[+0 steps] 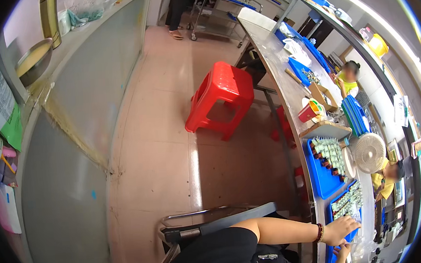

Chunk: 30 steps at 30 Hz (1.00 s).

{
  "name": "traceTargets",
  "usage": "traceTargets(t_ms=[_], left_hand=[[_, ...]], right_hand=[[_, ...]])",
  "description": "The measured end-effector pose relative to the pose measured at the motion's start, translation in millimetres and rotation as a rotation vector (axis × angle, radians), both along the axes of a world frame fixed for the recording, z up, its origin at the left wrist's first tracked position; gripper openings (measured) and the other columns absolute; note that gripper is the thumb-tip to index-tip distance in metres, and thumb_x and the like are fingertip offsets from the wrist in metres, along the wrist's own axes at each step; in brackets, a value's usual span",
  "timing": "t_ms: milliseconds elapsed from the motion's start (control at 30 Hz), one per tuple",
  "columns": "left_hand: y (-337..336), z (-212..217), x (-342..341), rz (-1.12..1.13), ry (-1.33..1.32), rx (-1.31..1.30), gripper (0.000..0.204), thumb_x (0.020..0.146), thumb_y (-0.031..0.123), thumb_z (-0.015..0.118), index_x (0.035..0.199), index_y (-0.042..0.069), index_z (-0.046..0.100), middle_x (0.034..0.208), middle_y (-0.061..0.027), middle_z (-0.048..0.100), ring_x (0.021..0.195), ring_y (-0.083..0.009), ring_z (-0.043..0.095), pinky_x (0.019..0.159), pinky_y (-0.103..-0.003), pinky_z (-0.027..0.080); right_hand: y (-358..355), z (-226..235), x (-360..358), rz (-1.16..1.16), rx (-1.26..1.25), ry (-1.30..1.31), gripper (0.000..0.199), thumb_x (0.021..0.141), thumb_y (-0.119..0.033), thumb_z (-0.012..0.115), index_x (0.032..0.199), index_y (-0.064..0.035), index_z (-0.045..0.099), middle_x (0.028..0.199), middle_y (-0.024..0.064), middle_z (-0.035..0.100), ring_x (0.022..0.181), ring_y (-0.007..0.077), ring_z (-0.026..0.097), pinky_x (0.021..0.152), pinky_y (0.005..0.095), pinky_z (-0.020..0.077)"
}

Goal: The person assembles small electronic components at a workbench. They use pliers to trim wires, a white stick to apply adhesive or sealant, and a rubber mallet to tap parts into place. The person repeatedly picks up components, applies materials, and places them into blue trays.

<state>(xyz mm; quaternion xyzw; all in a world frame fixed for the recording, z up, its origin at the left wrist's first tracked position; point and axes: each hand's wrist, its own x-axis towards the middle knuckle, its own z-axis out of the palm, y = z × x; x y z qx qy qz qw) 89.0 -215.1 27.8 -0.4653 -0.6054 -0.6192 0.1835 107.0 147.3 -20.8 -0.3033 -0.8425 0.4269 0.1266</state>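
My left hand [342, 230], with a beaded bracelet on its wrist, reaches over the near blue tray [330, 216]. Its fingers are bent together, and whatever they hold is hidden. Just below it my right hand [341, 255] shows in part, fingers pinched near a thin whitish piece I cannot name. Rows of small green-and-white parts [347, 199] fill the near tray. Beyond it, a second blue tray [325, 177] carries similar parts with dark reddish-brown ends [330, 159]. Clear plastic bags [363, 250] lie right of my hands.
A red stool [223, 99] stands on the tiled floor left of the long workbench [277, 70]. On the bench are a red cup [308, 111], a cardboard box [321, 97] and a round fan [369, 153]. Two people in yellow sit across it. A chair [217, 221] is beside me.
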Motion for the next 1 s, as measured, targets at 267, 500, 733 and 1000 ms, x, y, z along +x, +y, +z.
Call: traceTargets(t_ms=[267,500,733,1000], left_hand=[[-4.8,2.1,6.9,-0.069,-0.034,-0.072,0.071,0.060,0.007,0.070,0.122,0.001,0.038,0.109,-0.0166,0.047,0.102,-0.0323,0.043,0.090,-0.039,0.035],[-1.2,1.0,8.1,-0.057,-0.007,-0.043,0.071,0.059,0.007,0.070,0.123,0.001,0.038,0.109,-0.0167,0.047,0.102,-0.0320,0.044,0.090,-0.039,0.035],[-6.9,1.9,10.3,-0.076,-0.034,-0.055,0.071,0.059,0.006,0.070,0.122,0.001,0.039,0.109,-0.0159,0.048,0.101,-0.0319,0.044,0.089,-0.039,0.036],[-4.3,-2.0,8.0,-0.069,-0.024,-0.047,0.071,0.060,0.008,0.070,0.123,0.002,0.038,0.108,-0.0155,0.048,0.101,-0.0319,0.044,0.089,-0.039,0.036]], right_hand=[[1.7,-6.6,3.5,-0.004,-0.007,0.000,0.019,0.082,-0.016,0.053,0.101,-0.0126,0.049,0.077,0.0053,0.059,0.053,0.0197,0.059,0.037,0.0262,0.0438],[1.9,-9.0,4.8,0.001,-0.005,0.000,0.019,0.082,-0.015,0.052,0.101,-0.0129,0.049,0.077,0.0054,0.059,0.053,0.0195,0.059,0.037,0.0261,0.0433],[-2.7,-6.9,4.8,-0.018,0.015,-0.006,0.018,0.082,-0.014,0.051,0.100,-0.0125,0.049,0.076,0.0056,0.059,0.053,0.0188,0.059,0.037,0.0266,0.0431],[-18.2,-0.1,5.7,-0.017,0.000,0.030,0.011,0.081,-0.010,0.053,0.092,-0.0072,0.054,0.077,0.0077,0.059,0.056,0.0182,0.059,0.043,0.0270,0.0447]])
